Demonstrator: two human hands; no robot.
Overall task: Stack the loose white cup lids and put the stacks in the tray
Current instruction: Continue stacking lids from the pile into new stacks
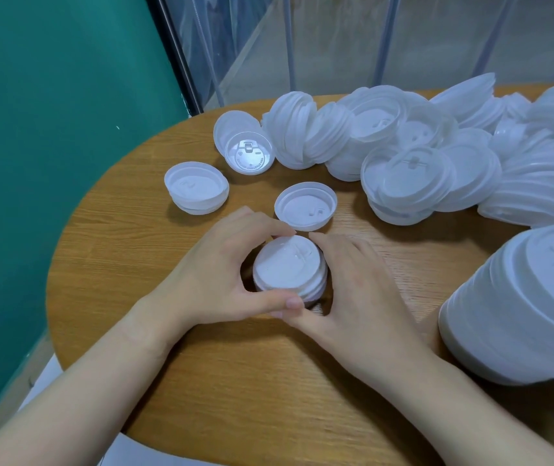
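Both hands, left and right, gripping small stack on surface, squaring it; probably adding loose lid next.

Both hands cup a short lid stack on the bench: left hand and right hand curl round it, thumbs touching. Loose lids lie heaped beyond.

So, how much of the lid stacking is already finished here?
Done: a tall stack stands at the right. In hand: the left hand and right hand curl round a short stack. Left: the big loose pile and a single lid nearby. No tray is visible.
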